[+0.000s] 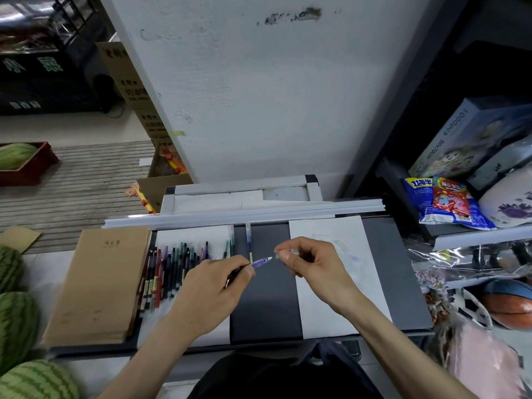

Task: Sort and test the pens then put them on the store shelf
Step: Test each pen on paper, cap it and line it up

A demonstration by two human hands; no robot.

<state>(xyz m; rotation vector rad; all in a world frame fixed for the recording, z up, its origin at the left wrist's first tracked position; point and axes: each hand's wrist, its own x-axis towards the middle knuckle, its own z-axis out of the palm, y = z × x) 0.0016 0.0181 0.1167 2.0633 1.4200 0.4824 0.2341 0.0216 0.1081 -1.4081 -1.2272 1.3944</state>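
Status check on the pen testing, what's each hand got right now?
Left hand holds purple pen, tip bare. Right hand pinches its clear cap, off the pen. Row of pens waits on left paper. Scribbled test sheet under right hand, nothing blocking.

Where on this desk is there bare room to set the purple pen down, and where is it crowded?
The dark strip between the two white sheets is bare below the hands; only a capped pen lies at its far end. The right sheet is free apart from faint scribbles. Crowded: the left sheet, covered by the pen row beside the brown notebook.
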